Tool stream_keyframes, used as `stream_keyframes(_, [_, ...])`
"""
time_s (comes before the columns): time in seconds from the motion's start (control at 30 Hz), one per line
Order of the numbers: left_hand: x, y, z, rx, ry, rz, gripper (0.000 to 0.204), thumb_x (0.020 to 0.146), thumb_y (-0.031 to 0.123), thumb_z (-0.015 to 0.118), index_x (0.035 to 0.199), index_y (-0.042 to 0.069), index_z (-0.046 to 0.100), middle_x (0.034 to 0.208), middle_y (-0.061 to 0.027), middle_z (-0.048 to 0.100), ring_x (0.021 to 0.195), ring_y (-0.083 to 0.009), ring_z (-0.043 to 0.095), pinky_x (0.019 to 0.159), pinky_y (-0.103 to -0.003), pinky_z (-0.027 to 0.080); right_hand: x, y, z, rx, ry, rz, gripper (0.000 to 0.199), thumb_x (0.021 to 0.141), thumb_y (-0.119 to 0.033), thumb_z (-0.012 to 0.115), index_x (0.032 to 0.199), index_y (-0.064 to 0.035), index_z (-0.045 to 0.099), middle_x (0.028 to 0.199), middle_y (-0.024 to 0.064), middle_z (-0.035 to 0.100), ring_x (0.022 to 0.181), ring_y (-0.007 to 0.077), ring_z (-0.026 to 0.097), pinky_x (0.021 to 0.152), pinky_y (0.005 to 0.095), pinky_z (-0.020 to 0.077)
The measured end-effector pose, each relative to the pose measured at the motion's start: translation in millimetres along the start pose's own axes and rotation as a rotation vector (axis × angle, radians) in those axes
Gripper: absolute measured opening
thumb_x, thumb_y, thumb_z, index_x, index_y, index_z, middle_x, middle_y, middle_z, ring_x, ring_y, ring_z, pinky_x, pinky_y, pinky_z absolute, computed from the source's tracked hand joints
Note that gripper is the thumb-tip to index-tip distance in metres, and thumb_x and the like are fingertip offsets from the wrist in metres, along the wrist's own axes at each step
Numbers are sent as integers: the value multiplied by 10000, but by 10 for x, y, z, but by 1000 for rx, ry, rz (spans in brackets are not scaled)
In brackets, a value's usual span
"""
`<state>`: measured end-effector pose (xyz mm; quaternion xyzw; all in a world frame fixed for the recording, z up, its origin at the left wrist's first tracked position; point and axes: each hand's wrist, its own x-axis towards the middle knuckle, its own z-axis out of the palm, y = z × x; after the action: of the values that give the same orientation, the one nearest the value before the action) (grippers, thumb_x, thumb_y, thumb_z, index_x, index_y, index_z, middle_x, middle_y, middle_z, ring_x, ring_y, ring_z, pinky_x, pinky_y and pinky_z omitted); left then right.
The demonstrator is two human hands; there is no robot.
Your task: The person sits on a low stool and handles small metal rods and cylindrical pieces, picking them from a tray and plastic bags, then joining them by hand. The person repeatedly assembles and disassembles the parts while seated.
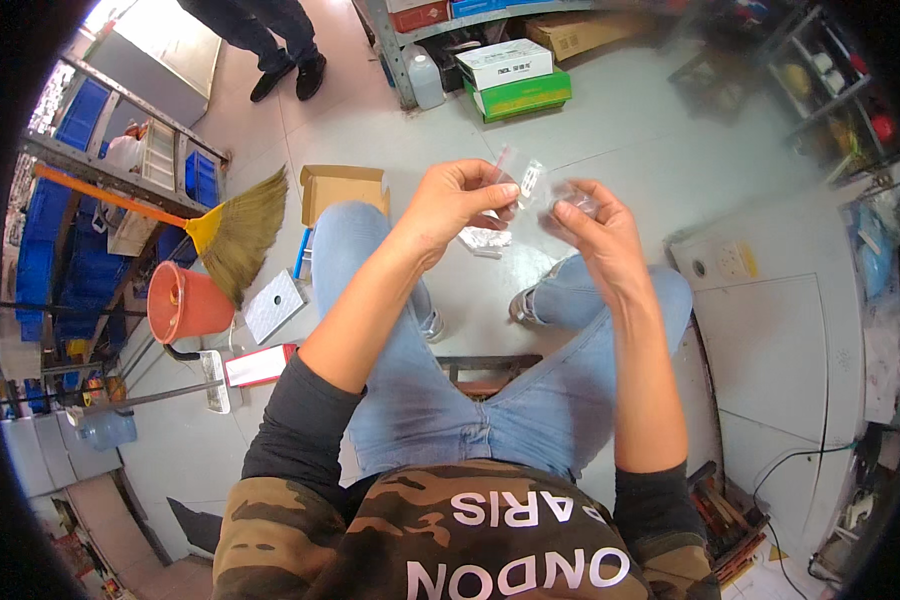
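Observation:
Above my knees, my left hand (452, 208) pinches a small clear plastic bag (531, 179) with white and dark marks on it. Close by on the right, my right hand (606, 228) has thumb and fingers closed on a second clear, crinkled plastic bag (574, 194). The contents of both bags are too small and blurred to make out. A narrow gap separates the two hands. Below them, between my feet, a few shiny clear packets (486, 240) lie on the floor. An open cardboard box (342, 186) stands past my left knee.
On the left are a broom (245, 228), a red bucket (184, 302), a white panel (273, 306) and a red-and-white box (260, 365). A white box (505, 64) rests on a green box (522, 97) by a shelf. Another person's shoes (310, 78) show at the far left.

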<state>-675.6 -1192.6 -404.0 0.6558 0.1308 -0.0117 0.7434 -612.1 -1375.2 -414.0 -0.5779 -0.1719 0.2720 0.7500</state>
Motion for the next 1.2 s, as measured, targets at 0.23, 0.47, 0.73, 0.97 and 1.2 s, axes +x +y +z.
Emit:
stream_keyframes(0.23, [-435,-115,142,-132,-45,-83,207,792,184,634,864,-11,644,748,-49,612,686,-105,565,588,-248,495,-426,101,-47,45,155,65,163,836,-175,594,870,-20,560,738,20,565,622,77,506,581,224,434])
stream_keyframes(0.47, [-574,-442,150,155,79,91,206,726,184,696,734,-7,622,623,-57,593,533,-97,540,505,-234,453,-668,421,33,-516,513,-255,256,826,-186,603,957,28,556,775,50,560,684,125,531,628,246,444])
stream_keyframes(0.73, [-971,-1150,439,468,238,164,204,659,142,679,661,-4,536,607,-121,552,580,-177,537,540,-325,418,-989,818,397,-418,150,174,191,788,-142,620,835,42,604,708,41,591,634,107,530,569,232,432])
stream_keyframes(0.97, [-779,-1177,154,324,-226,-89,193,707,131,712,675,14,562,621,-35,577,581,-74,528,516,-228,427,-964,780,126,-742,-36,141,186,771,-187,607,792,-3,620,687,151,597,616,271,580,578,353,440])
stream_keyframes(1.2, [-430,-990,99,821,67,184,99,763,12,606,858,23,579,606,0,483,569,-65,429,514,-208,369,-764,500,84,-994,197,-166,167,775,-188,602,818,-26,590,800,126,583,690,278,569,638,355,464])
